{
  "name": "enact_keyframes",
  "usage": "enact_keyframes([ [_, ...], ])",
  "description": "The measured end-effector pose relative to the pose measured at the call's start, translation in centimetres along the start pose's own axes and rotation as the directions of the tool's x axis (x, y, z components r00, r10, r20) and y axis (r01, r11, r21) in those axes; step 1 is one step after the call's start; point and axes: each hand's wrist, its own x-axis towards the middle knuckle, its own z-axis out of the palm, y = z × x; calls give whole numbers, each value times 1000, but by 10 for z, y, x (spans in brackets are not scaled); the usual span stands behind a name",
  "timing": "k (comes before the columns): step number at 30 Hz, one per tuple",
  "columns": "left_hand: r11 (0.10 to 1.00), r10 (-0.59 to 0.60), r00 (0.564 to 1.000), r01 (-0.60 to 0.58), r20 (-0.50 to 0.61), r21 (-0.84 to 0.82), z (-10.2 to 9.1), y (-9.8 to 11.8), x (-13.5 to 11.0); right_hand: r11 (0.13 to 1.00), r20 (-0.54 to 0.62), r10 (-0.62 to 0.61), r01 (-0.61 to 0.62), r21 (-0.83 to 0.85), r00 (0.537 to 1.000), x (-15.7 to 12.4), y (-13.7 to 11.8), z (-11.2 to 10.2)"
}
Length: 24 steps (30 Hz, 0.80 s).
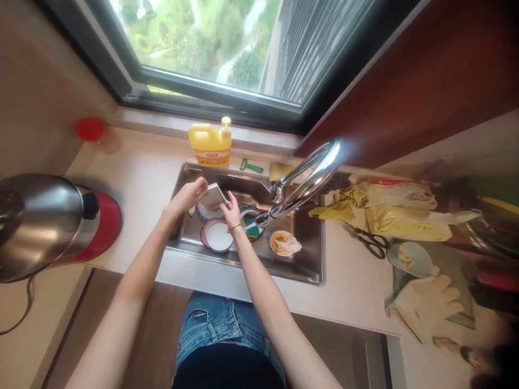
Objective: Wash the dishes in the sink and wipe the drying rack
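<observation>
- Pinching the left end of a pale, square-edged dish, the left hand has its grip closed, though its fingertips are hard to pick out.
- And there's the dish itself, tilted between both hands over the sink! It looks light and stiff, perhaps ceramic or hard plastic; wet, it would slip, and ceramic could chip.
- Opposite edges look the surest hold: thumb on the rim, fingers behind.
- Across to the right hand, its grip pinching the dish's right corner between thumb and fingers.
- Now the blind spots, from the left again: a metal appliance, cut off by the frame.
- Below the dish, a bowl, largely covered; its contents can't be told.
- Right of that, the faucet and right hand partly block something green.
- Far right, clutter on the bench blurs into shadow.
</observation>
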Motion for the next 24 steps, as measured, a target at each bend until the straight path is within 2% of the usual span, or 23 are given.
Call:
enact_keyframes([
  [1,999,27,1000,-26,10,-27,-9,-3,10,996,48,-41,45,-81,998,4,-7,1],
  [3,994,100,993,-96,59,-58,-26,-5,35,976,158,-45,78,-205,986,10,-23,5],
  [5,975,217,973,-212,84,-61,-42,2,68,967,178,-20,64,-248,984,16,-42,15],
  [7,948,318,945,-317,-75,26,-56,11,105,983,65,-27,38,-182,997,26,-62,30],
  [9,915,400,891,-374,-217,152,-66,19,143,999,-72,-28,25,-44,997,41,-82,47],
  [11,868,483,862,-448,-154,217,-70,21,176,996,-149,-14,27,84,989,59,-98,63],
  [13,837,510,859,-482,-47,260,-68,17,198,986,-181,-9,39,163,983,75,-108,74],
  [16,826,484,874,-470,38,311,-62,7,212,967,-209,-22,73,244,978,92,-112,81],
  [19,816,473,879,-465,65,344,-58,0,210,947,-198,-46,106,305,979,100,-109,83],
  [24,792,423,897,-435,128,429,-62,9,203,948,-163,-55,103,300,985,96,-108,83],
])
